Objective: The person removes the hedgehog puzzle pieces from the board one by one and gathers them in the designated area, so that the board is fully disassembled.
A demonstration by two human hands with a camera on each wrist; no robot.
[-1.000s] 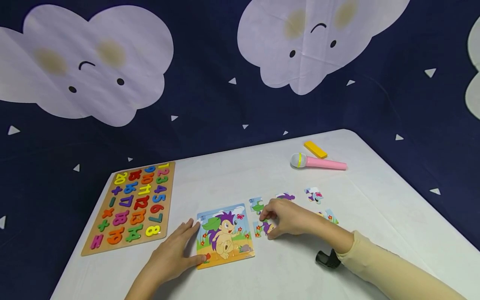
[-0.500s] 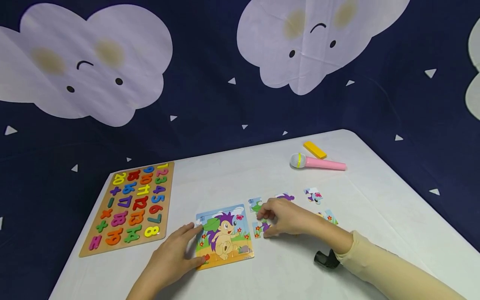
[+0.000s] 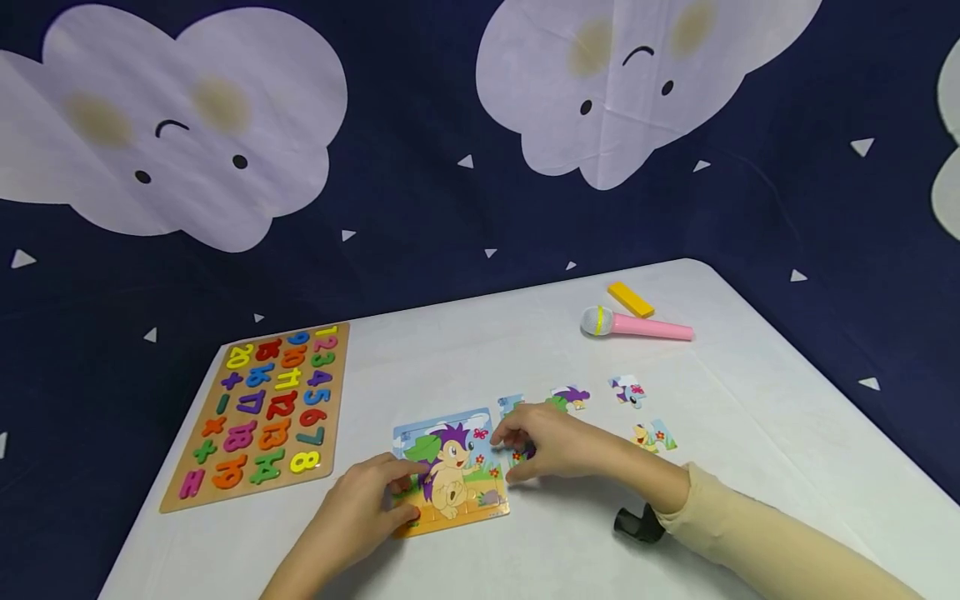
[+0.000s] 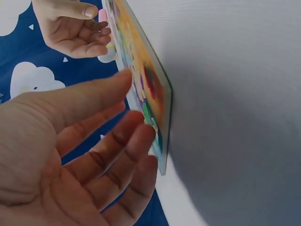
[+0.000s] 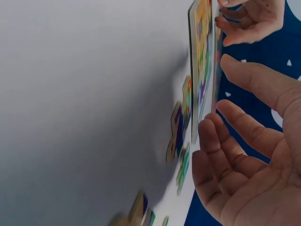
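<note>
- Hedgehog puzzle (image 3: 453,479) lies flat on the white table, between your two hands, its picture facing up.
- Your left hand (image 3: 356,507) reaches over the puzzle's left side, thumb above the lower left corner and forefinger farther up; the grip is loose, thumb and fingers apart, pinching nothing. Whether the fingertips touch the surface, you cannot tell from these views.
- Your right hand (image 3: 551,439) is just beside the puzzle's right edge, thumb spread from the gently bent fingers, with nothing between them.
- Under and around that right hand are loose pieces (image 3: 574,398), partly hidden by it; the nearest lie close to the puzzle's right edge.
- Farther to your right, a piece with a butterfly (image 3: 627,392) and a piece with a red flower (image 3: 656,436) lie apart from each other.
- By your right wrist is a black object (image 3: 637,526), partly covered by your arm.
- Left of the puzzle, well clear of it, you have a wooden number board (image 3: 250,486).
- Toward the far edge of the table (image 3: 435,358) lie a pink microphone (image 3: 647,326) and, just behind it, a yellow block (image 3: 631,299).
- Behind everything hangs a dark blue cloth (image 3: 405,200) with clouds.
</note>
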